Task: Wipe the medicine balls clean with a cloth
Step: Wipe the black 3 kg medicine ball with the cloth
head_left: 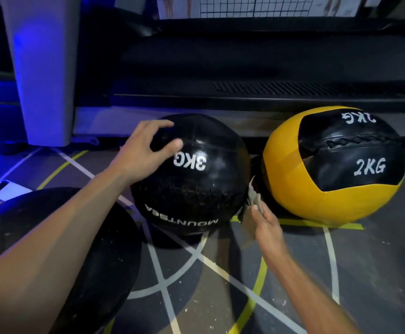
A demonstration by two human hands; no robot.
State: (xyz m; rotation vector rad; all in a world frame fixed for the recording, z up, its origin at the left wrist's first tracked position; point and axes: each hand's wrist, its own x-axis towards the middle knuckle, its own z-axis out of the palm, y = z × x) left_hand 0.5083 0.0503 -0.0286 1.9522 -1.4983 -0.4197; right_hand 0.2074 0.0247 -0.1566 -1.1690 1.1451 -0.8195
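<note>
Black rubber, far left: a dark rounded ball [80, 249] lay at our left forearm, on the lined floor [220, 273]
Left hand: our left hand [141, 153] rested on the upper left of the 3KG ball [196, 174], fingers loosely curled and spread, gripping nothing
3KG ball: black, on the floor at centre, its label upside down to us
Cloth: the pale cloth [253, 196] sat pinched in our right hand [266, 227], touching the ball's lower right flank
Key relation: we judged the unwiped surface lay left of and above the cloth fingers, and the right hand was the nearer one to sweep it
2KG ball: the yellow-and-black 2KG ball [334, 165] stood just beside, to the right, untouched
</note>
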